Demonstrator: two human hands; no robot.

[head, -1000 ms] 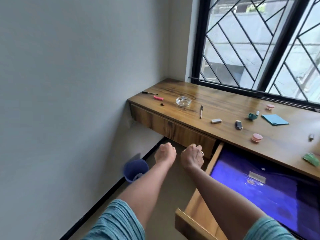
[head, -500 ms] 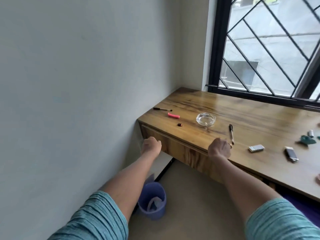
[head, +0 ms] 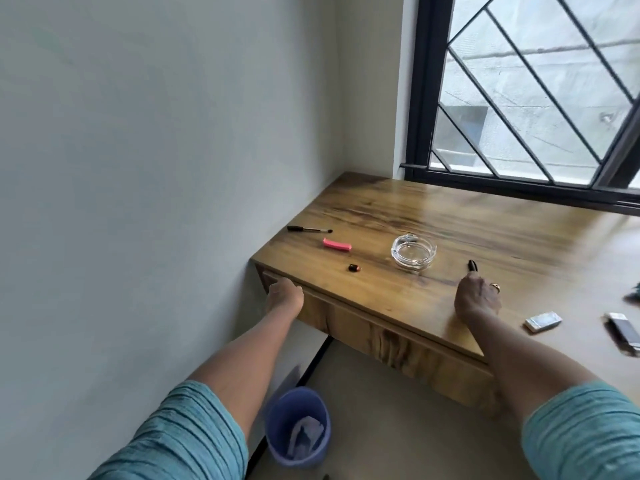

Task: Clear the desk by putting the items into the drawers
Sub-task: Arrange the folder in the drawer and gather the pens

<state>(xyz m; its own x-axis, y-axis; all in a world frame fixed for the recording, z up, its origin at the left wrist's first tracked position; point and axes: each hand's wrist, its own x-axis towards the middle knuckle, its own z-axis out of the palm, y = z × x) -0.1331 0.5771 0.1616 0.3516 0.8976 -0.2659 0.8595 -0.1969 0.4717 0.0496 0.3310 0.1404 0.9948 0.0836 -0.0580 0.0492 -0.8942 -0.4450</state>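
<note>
The wooden desk (head: 381, 209) carries a thin black pen (head: 308, 229), a pink eraser-like piece (head: 336, 244), a tiny black and orange item (head: 354, 268) and a glass ashtray (head: 414, 252). My left hand (head: 285, 296) is hooked on the top left corner of the closed left drawer front (head: 398, 337). My right hand (head: 478, 301) lies on the desk with its fingers curled over a second black pen (head: 472, 265); only that pen's far end shows.
A small silver box (head: 542, 321) and a dark flat item (head: 623, 332) lie at the right. A blue bin (head: 298, 427) stands on the floor by the wall, below the drawer. The barred window (head: 519, 98) is behind the desk.
My view swung left, so the open right drawer with the purple folder is out of sight. My left hand went to the left drawer's corner. My right hand moved onto the pen.
</note>
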